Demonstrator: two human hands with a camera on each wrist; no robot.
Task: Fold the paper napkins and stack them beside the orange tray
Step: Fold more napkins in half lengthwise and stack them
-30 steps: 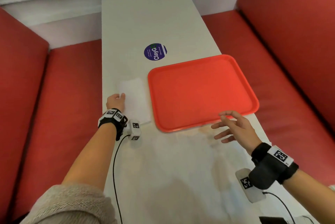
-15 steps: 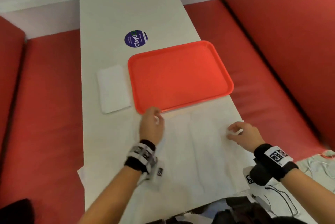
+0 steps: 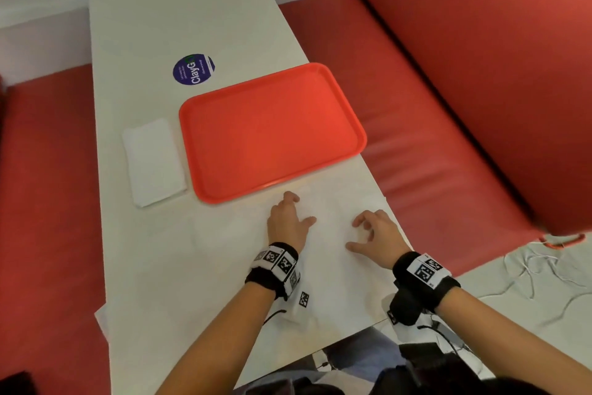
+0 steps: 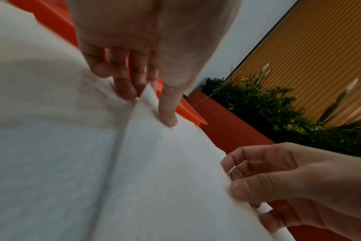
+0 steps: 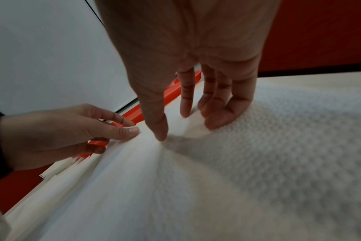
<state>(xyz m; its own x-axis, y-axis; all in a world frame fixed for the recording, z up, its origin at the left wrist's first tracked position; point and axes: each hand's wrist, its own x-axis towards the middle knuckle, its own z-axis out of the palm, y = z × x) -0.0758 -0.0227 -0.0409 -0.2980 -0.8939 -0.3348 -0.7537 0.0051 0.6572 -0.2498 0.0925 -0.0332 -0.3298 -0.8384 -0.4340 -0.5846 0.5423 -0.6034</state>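
An orange tray (image 3: 272, 132) lies on the white table (image 3: 179, 10). One folded white napkin (image 3: 153, 161) sits just left of it. Unfolded napkins (image 3: 224, 266) are spread over the near part of the table. My left hand (image 3: 298, 209) is just below the tray's near edge and pinches up a ridge of the top napkin (image 4: 146, 146) between fingers (image 4: 130, 91) and thumb. Close to its right, my right hand (image 3: 358, 234) grips the same sheet, with its thumb on top and the paper bunching up (image 5: 175, 140).
A round purple sticker (image 3: 193, 69) is on the table beyond the tray. Red bench seats (image 3: 416, 106) flank the table on both sides. White cables (image 3: 528, 266) lie on the floor at the right. Green plants (image 4: 268, 106) stand behind the right bench.
My left hand left the folded napkin, crossed to the spread sheets and closed in on the right hand. The right hand came down and leftward onto the same sheet.
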